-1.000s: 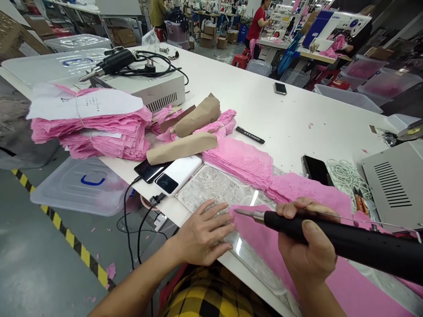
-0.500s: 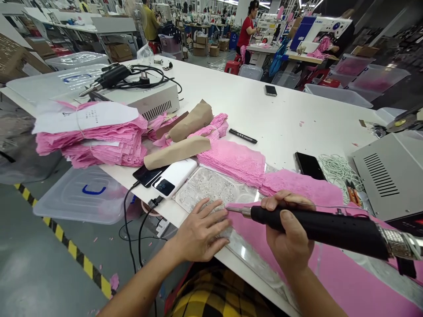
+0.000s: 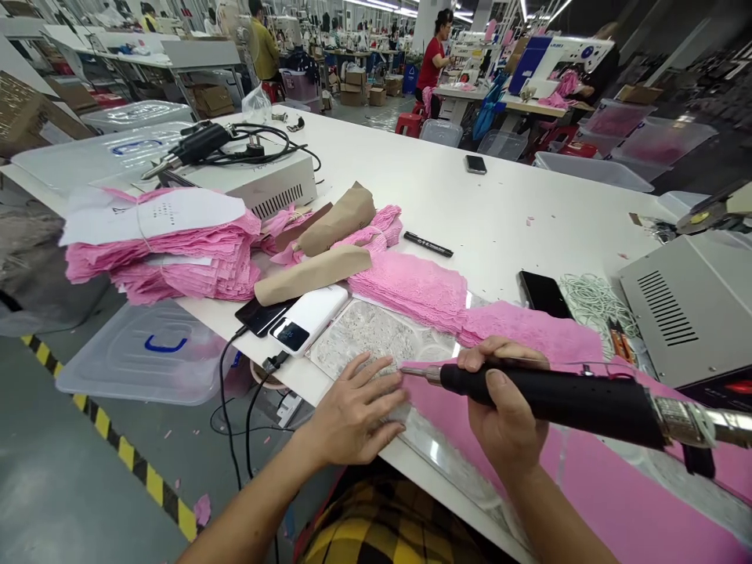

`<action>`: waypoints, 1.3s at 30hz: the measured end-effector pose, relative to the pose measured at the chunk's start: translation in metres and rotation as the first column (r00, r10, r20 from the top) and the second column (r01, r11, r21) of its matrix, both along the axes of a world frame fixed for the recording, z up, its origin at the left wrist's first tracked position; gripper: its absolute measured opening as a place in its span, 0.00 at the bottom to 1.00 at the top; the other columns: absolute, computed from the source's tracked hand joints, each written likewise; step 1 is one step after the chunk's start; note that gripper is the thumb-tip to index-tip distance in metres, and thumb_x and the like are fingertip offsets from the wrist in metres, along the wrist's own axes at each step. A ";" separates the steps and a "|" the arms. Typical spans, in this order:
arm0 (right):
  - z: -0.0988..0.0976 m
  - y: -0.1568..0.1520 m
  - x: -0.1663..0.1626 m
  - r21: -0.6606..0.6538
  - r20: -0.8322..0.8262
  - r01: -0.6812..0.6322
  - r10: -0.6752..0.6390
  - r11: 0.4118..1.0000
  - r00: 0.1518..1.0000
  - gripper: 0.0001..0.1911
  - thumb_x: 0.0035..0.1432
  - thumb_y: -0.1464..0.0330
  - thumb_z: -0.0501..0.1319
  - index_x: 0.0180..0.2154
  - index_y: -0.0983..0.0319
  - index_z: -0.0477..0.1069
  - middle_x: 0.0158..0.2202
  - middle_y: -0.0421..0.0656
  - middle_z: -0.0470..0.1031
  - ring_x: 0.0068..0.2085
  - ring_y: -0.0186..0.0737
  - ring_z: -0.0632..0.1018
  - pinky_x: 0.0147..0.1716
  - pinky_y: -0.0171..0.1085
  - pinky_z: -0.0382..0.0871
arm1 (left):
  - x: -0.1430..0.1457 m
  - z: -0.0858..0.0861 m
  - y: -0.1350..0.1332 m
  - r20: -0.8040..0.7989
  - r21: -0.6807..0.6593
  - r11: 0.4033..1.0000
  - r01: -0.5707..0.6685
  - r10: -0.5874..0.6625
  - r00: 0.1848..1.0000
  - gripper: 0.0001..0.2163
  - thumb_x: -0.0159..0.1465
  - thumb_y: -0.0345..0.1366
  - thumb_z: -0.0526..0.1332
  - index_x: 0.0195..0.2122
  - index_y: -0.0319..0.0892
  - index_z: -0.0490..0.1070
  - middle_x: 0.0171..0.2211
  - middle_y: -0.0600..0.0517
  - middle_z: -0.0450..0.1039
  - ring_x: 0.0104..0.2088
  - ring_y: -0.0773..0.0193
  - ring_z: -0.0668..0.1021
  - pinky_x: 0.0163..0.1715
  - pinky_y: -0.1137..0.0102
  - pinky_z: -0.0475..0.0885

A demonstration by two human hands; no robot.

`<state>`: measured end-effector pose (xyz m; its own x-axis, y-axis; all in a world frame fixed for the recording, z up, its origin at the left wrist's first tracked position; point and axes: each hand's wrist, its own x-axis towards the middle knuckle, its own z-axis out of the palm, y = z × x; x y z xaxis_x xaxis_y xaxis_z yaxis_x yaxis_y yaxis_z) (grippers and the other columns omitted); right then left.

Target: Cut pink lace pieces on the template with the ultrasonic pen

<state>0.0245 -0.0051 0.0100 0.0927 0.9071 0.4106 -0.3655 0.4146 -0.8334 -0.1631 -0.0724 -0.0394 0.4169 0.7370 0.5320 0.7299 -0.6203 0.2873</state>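
Note:
My right hand (image 3: 508, 407) is wrapped round a black ultrasonic cutter (image 3: 552, 398) with a slim metal tip. That tip points left and meets the left end of a pink fabric piece (image 3: 464, 407), close to my left fingertips. Flat and with fingers spread, my left hand (image 3: 361, 407) rests on a clear, scuffed plate (image 3: 370, 333) at the table's front edge. Behind the plate lies a stack of cut pink pieces (image 3: 411, 286), and more pink fabric (image 3: 534, 327) continues to its right.
Tied pink bundles (image 3: 170, 251), brown paper pieces (image 3: 317, 274) and a white power bank (image 3: 311, 317) are at left. A second cutter (image 3: 203, 143) lies on a grey box (image 3: 270, 184). Right: a phone (image 3: 546, 295), elastic cords (image 3: 596, 301) and a control box (image 3: 693, 301).
The view has shifted slightly, so the table's far items sit a little more to the left. Both hands and the cutter's tip hold almost the same place on the plate.

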 end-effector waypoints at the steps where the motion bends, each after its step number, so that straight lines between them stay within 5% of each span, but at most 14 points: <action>1: 0.004 0.001 0.001 -0.007 -0.023 0.010 -0.010 1.000 1.000 0.07 0.52 0.70 0.64 0.36 0.57 0.70 0.35 0.37 0.70 0.31 0.32 0.73 0.36 0.40 0.73 | -0.001 0.000 0.000 -0.007 0.001 1.000 0.004 -0.004 1.000 0.16 0.66 0.38 0.60 0.54 0.42 0.72 0.52 0.44 0.76 0.62 0.50 0.71 0.63 0.50 0.62; 6: 0.036 0.001 0.045 0.011 -0.126 0.195 -0.192 0.981 0.973 0.09 0.45 0.70 0.63 0.34 0.58 0.71 0.34 0.38 0.71 0.27 0.31 0.71 0.30 0.39 0.70 | -0.009 0.002 0.002 0.032 0.056 0.997 0.044 -0.046 0.998 0.18 0.67 0.33 0.59 0.58 0.44 0.69 0.54 0.44 0.75 0.62 0.52 0.70 0.61 0.52 0.67; 10: 0.053 -0.008 0.118 0.015 -0.129 0.457 -0.451 0.889 0.883 0.10 0.37 0.70 0.60 0.28 0.59 0.69 0.30 0.37 0.70 0.24 0.31 0.69 0.26 0.38 0.68 | -0.003 0.006 0.008 0.079 0.159 0.985 0.062 -0.076 0.994 0.19 0.65 0.24 0.59 0.57 0.44 0.70 0.52 0.45 0.77 0.60 0.53 0.73 0.59 0.54 0.70; 16: 0.033 -0.031 0.194 -0.082 -0.105 0.642 -0.647 0.762 0.755 0.09 0.35 0.70 0.58 0.26 0.59 0.66 0.27 0.36 0.67 0.24 0.31 0.67 0.26 0.37 0.66 | 0.078 0.027 0.013 0.037 0.171 0.965 0.197 -0.206 0.978 0.14 0.66 0.24 0.60 0.52 0.40 0.72 0.48 0.45 0.79 0.55 0.56 0.76 0.56 0.59 0.72; 20: 0.018 -0.032 0.198 -0.083 -0.103 0.629 -0.635 0.773 0.766 0.09 0.37 0.70 0.60 0.27 0.60 0.68 0.28 0.37 0.69 0.24 0.32 0.69 0.28 0.38 0.68 | 0.148 0.027 0.020 -0.103 0.083 0.944 0.320 -0.311 0.945 0.12 0.68 0.28 0.56 0.52 0.37 0.72 0.51 0.43 0.77 0.55 0.55 0.76 0.56 0.58 0.71; 24: 0.012 -0.024 0.193 -0.087 -0.104 0.589 -0.595 0.804 0.797 0.09 0.40 0.70 0.62 0.30 0.60 0.69 0.31 0.37 0.71 0.26 0.32 0.71 0.31 0.39 0.70 | 0.187 0.017 0.024 -0.196 0.025 0.930 0.366 -0.354 0.914 0.13 0.69 0.31 0.55 0.53 0.35 0.71 0.54 0.41 0.75 0.58 0.52 0.73 0.58 0.56 0.69; 39: 0.000 -0.017 0.186 -0.104 -0.061 0.565 -0.572 0.819 0.818 0.09 0.46 0.69 0.65 0.34 0.58 0.71 0.34 0.37 0.71 0.29 0.33 0.73 0.38 0.40 0.71 | 0.205 0.003 0.024 -0.228 -0.004 0.938 0.345 -0.337 0.913 0.16 0.72 0.40 0.54 0.56 0.38 0.69 0.57 0.42 0.72 0.60 0.53 0.72 0.63 0.55 0.61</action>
<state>0.2101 -0.0219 0.0095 0.6329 0.7103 0.3080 -0.1561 0.5067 -0.8478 0.0415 -0.0482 -0.0363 0.7499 0.5110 0.4202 0.5144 -0.8497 0.1154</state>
